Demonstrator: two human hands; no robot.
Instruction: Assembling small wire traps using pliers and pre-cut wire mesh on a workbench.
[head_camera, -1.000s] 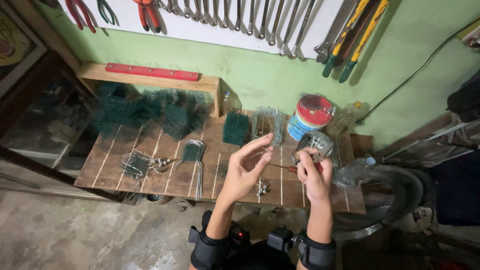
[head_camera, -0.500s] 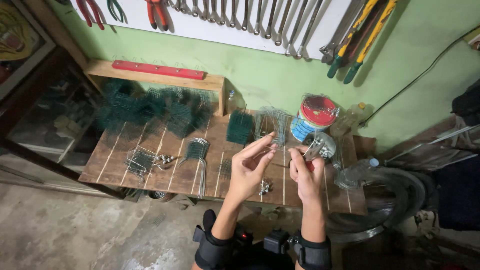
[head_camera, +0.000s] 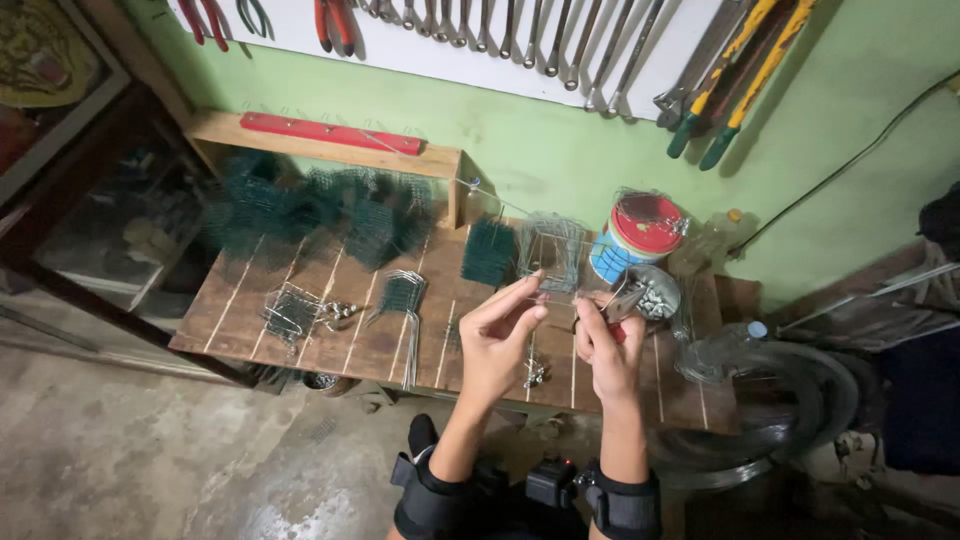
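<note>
Above the middle of the wooden table (head_camera: 300, 330), toward its near edge, both hands work one thin piece of wire (head_camera: 556, 300). The left hand (head_camera: 500, 335) pinches it between thumb and first fingers, the other fingers loosely curled; the right hand (head_camera: 606, 350) is closed round something small with a spot of red in it, perhaps a small tool, though what it is cannot be made out. The wire is held in the air between the two hands, just above the boards, and seems to be mid-bend rather than finished. Judging by what lies around, a good part of the work looks done: dark green mesh pieces (head_camera: 300, 210) are piled along the far left edge under the wooden shelf (head_camera: 330, 150), one more green mesh square (head_camera: 488, 252) stands near the middle of the far edge beside a bare wire frame (head_camera: 553, 250), and bent wire pieces (head_camera: 403, 300) and a tangled wire bundle (head_camera: 295, 312) lie toward the near left. Material remains too: a round tin with a red lid (head_camera: 640, 230) at the far right, and a small dish of metal bits (head_camera: 655, 297) close to the right hand. How many pieces are left to form cannot be told.
</note>
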